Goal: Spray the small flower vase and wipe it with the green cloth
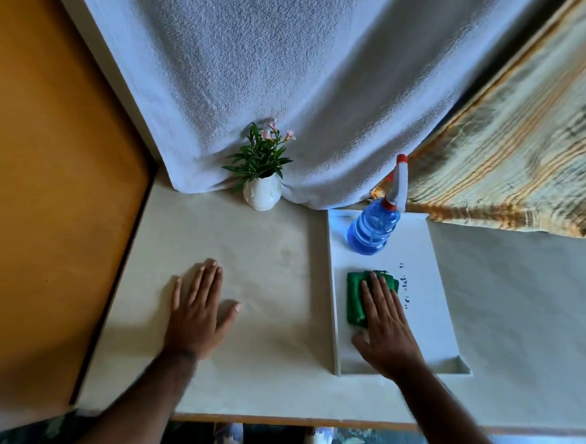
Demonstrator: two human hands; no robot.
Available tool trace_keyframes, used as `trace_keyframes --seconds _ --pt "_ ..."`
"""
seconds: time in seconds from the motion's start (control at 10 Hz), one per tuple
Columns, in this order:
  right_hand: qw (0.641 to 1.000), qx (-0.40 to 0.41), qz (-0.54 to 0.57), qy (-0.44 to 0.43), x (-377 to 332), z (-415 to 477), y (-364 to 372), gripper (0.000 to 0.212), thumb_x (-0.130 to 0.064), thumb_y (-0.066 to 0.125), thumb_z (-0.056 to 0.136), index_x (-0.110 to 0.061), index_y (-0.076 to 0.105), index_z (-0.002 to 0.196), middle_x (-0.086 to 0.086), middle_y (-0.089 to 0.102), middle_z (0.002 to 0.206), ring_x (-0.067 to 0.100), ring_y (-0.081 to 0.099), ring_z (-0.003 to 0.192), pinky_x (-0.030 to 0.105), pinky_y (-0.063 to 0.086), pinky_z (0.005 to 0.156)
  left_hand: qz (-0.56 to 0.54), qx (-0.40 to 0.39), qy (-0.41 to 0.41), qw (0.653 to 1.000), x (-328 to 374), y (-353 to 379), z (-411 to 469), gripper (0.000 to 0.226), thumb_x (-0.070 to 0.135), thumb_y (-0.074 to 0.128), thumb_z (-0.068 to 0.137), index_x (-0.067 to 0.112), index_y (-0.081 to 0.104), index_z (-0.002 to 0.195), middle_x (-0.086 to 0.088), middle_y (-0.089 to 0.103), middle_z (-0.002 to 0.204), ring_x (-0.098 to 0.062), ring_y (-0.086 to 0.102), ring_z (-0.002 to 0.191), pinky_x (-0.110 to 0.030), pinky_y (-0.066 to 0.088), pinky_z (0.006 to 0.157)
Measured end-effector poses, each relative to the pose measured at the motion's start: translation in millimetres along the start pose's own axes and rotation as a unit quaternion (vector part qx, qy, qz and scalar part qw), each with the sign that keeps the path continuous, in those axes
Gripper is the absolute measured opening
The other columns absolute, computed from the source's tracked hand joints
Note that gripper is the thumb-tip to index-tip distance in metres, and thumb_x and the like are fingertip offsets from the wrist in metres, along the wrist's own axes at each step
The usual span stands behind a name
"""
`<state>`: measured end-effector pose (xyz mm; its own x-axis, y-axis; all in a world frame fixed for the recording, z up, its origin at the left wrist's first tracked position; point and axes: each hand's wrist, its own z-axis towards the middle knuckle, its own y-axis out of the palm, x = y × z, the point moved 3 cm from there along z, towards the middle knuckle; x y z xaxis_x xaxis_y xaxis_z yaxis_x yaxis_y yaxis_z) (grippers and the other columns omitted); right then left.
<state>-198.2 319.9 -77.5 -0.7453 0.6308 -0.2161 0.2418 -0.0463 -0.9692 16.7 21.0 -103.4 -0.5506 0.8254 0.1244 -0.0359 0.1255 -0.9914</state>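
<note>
A small white flower vase [261,195] with green leaves and pink blooms stands upright at the back of the table, against a hanging white cloth. On the white tray [433,264] to the right stands a blue spray bottle [373,232] with a white and red trigger head. A folded green cloth [355,299] lies in the tray's middle. My right hand [386,327] rests flat on the green cloth, fingers spread, covering its right part. Flat on the bare tabletop, left of the tray, lies my left hand [199,305], holding nothing.
The pale table [269,254] ends at a front edge near my body. An orange wall [47,172] borders the left side. A white towel [276,83] hangs behind the vase, and a striped fabric [515,149] hangs at the back right.
</note>
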Motion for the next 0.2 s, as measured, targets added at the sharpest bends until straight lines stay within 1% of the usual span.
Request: trace_keyframes --seconds 0.1,0.2 --pt "1.000 0.002 -0.028 -0.004 -3 1 -7 0.095 -0.063 0.046 0.092 -0.001 0.019 0.159 0.015 0.006 0.169 0.031 0.005 0.158 0.043 0.008 0.128 -0.013 -0.053 0.003 0.998 1 -13 2 0.103 0.077 0.003 0.099 0.003 0.046 0.157 -0.018 0.043 0.167 -0.038 0.046 0.152 -0.069 0.035 0.123" --pt "0.998 0.024 -0.038 -0.035 -19 9 -29 0.095 -0.070 0.045 0.096 -0.002 0.023 0.159 0.014 0.012 0.169 0.028 0.012 0.157 0.047 0.016 0.128 -0.035 -0.060 0.004 0.998 10 -33 8 0.124 0.086 -0.014 0.086 0.002 0.040 0.159 -0.018 0.037 0.170 -0.037 0.044 0.154 -0.066 0.032 0.124"
